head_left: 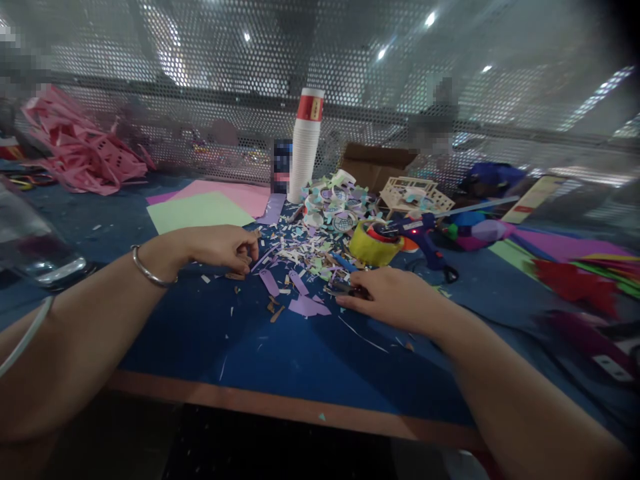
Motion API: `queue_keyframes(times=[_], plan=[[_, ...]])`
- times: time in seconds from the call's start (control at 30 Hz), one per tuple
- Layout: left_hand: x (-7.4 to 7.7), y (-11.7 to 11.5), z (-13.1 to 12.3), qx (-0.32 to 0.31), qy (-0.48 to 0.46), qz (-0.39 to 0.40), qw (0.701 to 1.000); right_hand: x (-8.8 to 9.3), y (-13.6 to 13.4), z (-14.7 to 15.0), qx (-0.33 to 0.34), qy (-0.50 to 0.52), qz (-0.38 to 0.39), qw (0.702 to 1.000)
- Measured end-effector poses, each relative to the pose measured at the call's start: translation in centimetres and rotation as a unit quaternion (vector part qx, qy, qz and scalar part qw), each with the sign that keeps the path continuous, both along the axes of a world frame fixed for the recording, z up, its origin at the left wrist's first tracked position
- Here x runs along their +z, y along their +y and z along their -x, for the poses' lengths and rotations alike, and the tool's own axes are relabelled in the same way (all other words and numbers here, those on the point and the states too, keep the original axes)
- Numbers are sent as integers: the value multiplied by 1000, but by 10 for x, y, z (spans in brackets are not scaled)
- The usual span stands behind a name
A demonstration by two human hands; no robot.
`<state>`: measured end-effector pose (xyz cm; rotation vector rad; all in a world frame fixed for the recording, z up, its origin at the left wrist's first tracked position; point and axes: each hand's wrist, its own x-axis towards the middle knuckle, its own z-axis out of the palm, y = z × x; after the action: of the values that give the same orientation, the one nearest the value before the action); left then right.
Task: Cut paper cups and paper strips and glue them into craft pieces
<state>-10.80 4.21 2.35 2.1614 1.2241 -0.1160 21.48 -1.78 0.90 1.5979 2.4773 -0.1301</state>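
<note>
My left hand [223,248] hovers at the left side of a scatter of paper scraps [300,250], its fingers curled together. Whatever they may pinch is too small or hidden to make out. A small brown scrap [235,275] lies just under those fingertips. My right hand [393,291] rests low over the table with its fingers round the dark handles of a pair of scissors [345,289], whose blades point left. Between the hands lie two purple paper strips [270,283] with rounded ends and a cut purple paper piece [309,307].
Behind the scraps stand a tall stack of paper cups [304,153] and a heap of decorated paper rings [340,203]. A glue gun [423,237] leans by a yellow tape roll [373,245]. Coloured sheets [200,208] lie left; a clear container [37,240] stands far left.
</note>
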Motion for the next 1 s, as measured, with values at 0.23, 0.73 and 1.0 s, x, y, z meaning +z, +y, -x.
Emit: queue_keyframes(times=[0.23, 0.73, 1.0], plan=[[-1, -1, -11, 83, -177, -84, 977, -1, -1, 0, -3, -10, -8, 1000], [-22, -45, -81, 164, -432, 83, 883, 4, -8, 18, 19, 313, -79, 946], [-27, -51, -85, 89, -399, 92, 908, -4, -9, 26, 117, 348, -36, 929]])
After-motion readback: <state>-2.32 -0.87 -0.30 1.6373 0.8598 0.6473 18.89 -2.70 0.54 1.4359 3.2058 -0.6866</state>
